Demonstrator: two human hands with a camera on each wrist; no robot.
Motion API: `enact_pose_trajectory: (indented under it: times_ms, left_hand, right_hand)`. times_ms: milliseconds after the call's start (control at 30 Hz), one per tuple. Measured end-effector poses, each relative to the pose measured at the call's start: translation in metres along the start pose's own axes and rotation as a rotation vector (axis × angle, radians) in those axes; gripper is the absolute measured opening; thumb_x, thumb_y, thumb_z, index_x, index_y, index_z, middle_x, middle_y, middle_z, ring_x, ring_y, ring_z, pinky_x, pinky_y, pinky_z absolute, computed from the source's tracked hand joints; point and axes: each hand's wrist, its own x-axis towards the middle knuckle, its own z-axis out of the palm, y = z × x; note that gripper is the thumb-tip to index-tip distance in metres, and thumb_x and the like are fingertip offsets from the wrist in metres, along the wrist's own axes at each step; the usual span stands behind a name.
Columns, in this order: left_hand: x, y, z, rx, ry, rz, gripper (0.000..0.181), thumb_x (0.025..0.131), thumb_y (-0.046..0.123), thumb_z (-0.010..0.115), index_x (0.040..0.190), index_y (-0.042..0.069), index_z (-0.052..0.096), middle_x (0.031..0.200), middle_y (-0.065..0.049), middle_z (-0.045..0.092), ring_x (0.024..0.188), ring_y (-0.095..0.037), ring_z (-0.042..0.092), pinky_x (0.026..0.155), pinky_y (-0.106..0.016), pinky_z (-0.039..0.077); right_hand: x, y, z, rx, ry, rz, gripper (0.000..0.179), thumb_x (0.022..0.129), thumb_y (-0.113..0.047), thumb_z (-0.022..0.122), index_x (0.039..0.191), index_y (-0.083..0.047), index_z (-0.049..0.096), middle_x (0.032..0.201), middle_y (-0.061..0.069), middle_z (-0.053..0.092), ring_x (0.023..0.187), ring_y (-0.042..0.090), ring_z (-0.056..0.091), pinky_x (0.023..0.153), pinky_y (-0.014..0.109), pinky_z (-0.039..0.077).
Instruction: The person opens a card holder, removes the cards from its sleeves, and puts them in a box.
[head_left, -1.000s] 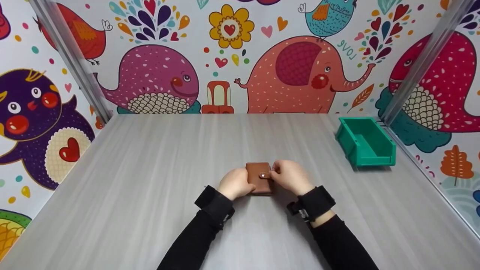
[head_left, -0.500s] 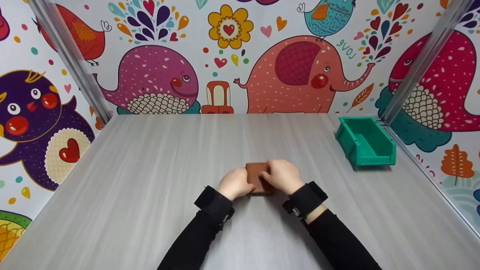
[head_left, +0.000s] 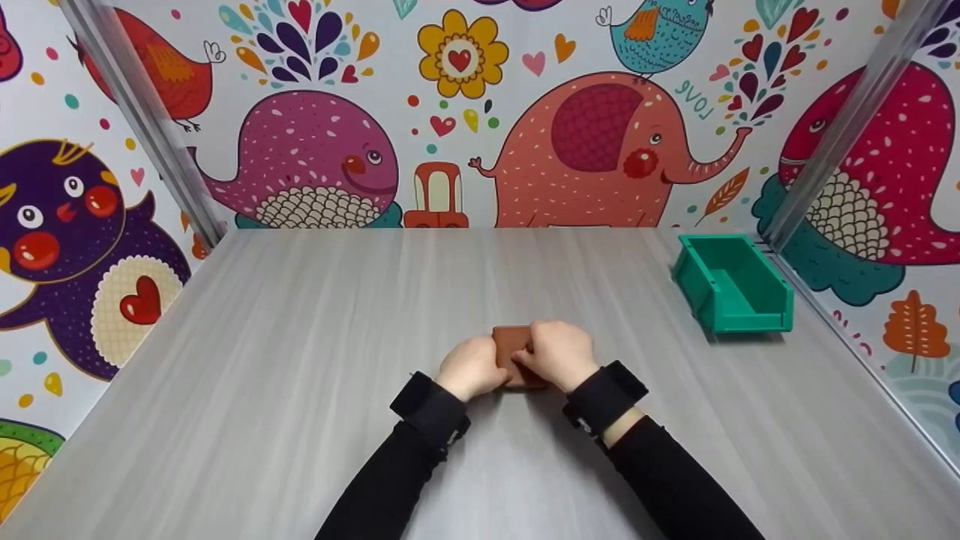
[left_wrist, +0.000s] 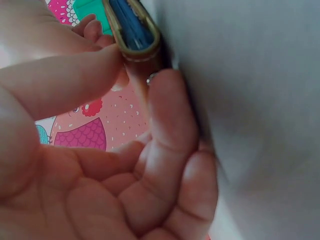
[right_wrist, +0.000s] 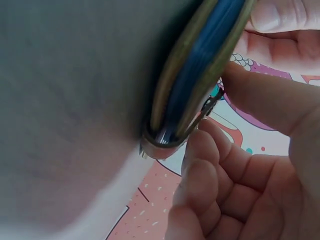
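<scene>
A small brown leather card holder (head_left: 509, 339) lies at the middle of the table between both hands. My left hand (head_left: 470, 369) grips its left side, thumb over the top cover and fingers along the spine. My right hand (head_left: 561, 352) is at the right edge and hides much of the cover in the head view. In the right wrist view, a snap strap (right_wrist: 192, 126) wraps round the holder's open side, its end standing slightly off the cover. The right thumb is right at that strap end, with curled fingers close beside it. Blue sleeves (right_wrist: 199, 57) show between the covers.
A green open-fronted plastic bin (head_left: 739, 285) stands at the back right of the light wood-grain table (head_left: 322, 322). Cartoon-printed panels (head_left: 450, 150) with metal corner posts enclose the back and sides.
My right hand has moved left from the strap's tip onto the cover, hiding the strap and snap in the head view. The left hand and card holder have stayed in place.
</scene>
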Motion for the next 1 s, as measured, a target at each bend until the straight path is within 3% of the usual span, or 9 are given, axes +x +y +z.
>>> enact_pose_trajectory:
  times_ms: [200, 433, 567, 700, 1000]
  left_hand:
    - [0.001, 0.000, 0.001, 0.005, -0.008, -0.017, 0.014, 0.077, 0.011, 0.072, 0.083, 0.001, 0.064, 0.084, -0.013, 0.066, 0.069, -0.027, 0.058, 0.066, -0.041, 0.049]
    - [0.002, 0.000, 0.001, 0.016, -0.011, -0.025, 0.014, 0.077, 0.012, 0.073, 0.079, 0.003, 0.062, 0.080, -0.010, 0.065, 0.066, -0.025, 0.057, 0.064, -0.039, 0.049]
    - [0.002, 0.001, 0.000, 0.022, -0.009, -0.022, 0.014, 0.077, 0.012, 0.072, 0.075, 0.005, 0.060, 0.077, -0.009, 0.064, 0.063, -0.023, 0.054, 0.060, -0.038, 0.047]
    - [0.003, 0.001, 0.000, 0.016, -0.013, -0.023, 0.015, 0.078, 0.013, 0.073, 0.076, 0.005, 0.061, 0.077, -0.009, 0.064, 0.062, -0.023, 0.053, 0.059, -0.037, 0.047]
    - [0.003, 0.001, -0.001, 0.010, -0.022, -0.024, 0.015, 0.078, 0.014, 0.074, 0.075, 0.007, 0.061, 0.078, -0.009, 0.064, 0.063, -0.022, 0.053, 0.061, -0.037, 0.047]
  right_hand:
    - [-0.003, -0.006, 0.003, -0.089, 0.091, -0.035, 0.034, 0.082, -0.033, 0.080, 0.080, -0.003, 0.064, 0.073, 0.013, 0.065, 0.064, 0.034, 0.064, 0.052, 0.048, 0.052]
    - [-0.006, -0.009, 0.011, -0.159, 0.299, -0.128, 0.026, 0.075, -0.019, 0.080, 0.068, -0.003, 0.061, 0.061, 0.011, 0.059, 0.053, 0.029, 0.060, 0.041, 0.045, 0.047]
    - [-0.006, -0.009, 0.014, -0.191, 0.356, -0.163, 0.025, 0.075, -0.014, 0.078, 0.063, -0.004, 0.059, 0.057, 0.010, 0.057, 0.049, 0.028, 0.058, 0.039, 0.042, 0.046]
    - [-0.005, -0.012, 0.015, -0.213, 0.357, -0.171, 0.022, 0.078, -0.009, 0.075, 0.063, -0.004, 0.059, 0.056, 0.011, 0.056, 0.049, 0.028, 0.058, 0.039, 0.041, 0.046]
    - [0.000, -0.017, 0.014, -0.180, 0.251, -0.127, 0.016, 0.076, -0.006, 0.070, 0.064, -0.004, 0.060, 0.058, 0.010, 0.058, 0.051, 0.028, 0.060, 0.039, 0.044, 0.046]
